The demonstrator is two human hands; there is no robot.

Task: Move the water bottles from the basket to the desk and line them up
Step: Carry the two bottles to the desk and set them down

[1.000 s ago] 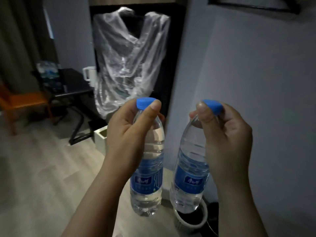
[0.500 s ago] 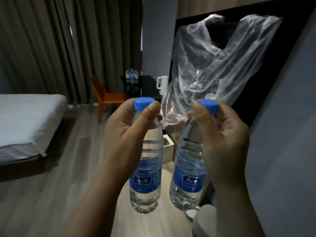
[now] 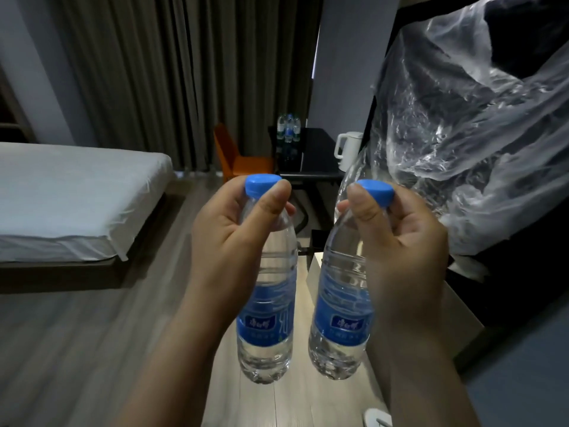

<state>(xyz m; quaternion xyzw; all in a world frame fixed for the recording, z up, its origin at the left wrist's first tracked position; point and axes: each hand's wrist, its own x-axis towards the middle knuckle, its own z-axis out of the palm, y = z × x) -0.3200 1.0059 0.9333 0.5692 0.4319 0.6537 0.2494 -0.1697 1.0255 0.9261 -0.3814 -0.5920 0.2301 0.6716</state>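
I carry two clear water bottles with blue caps and blue labels, upright in front of me. My left hand (image 3: 229, 241) grips the neck of the left bottle (image 3: 267, 331) just under its cap. My right hand (image 3: 400, 241) grips the neck of the right bottle (image 3: 340, 322) the same way. Far ahead stands the black desk (image 3: 317, 155), with a few more bottles (image 3: 288, 128) lined up at its back left. The basket is out of view.
A white kettle (image 3: 346, 149) stands on the desk's right side and an orange chair (image 3: 240, 158) beside it. A bed (image 3: 70, 195) fills the left. Clear plastic sheeting (image 3: 468, 134) hangs at the right. Wooden floor leads ahead; curtains hang behind.
The view has swung left: the bed and curtains have come into sight and the desk now lies straight ahead. Both hands keep the same hold on the bottles.
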